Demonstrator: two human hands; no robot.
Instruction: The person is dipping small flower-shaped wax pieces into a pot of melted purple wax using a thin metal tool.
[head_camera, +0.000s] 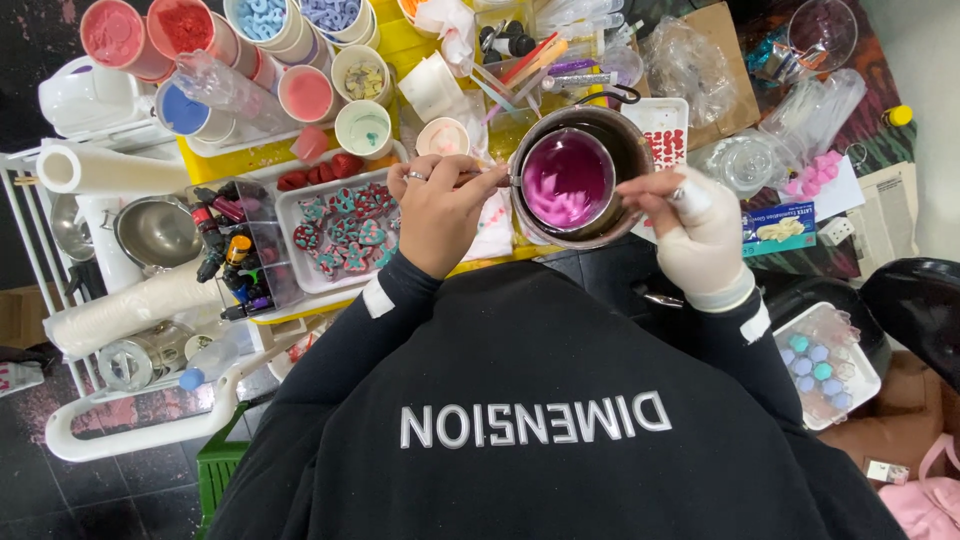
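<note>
Two hands at pot (622, 140): left hand (440, 215) grips handle (490, 178); gloved right hand (700, 240) pinches rim.

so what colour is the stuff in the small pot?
Magenta-purple with paler pink lumps, in the small pot between both hands; head view, the only one.

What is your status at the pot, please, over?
Left hand gripping pot handle. Gloved right hand at pot rim. Purple liquid inside. Mold tray beside left hand, nothing blocking.
</note>
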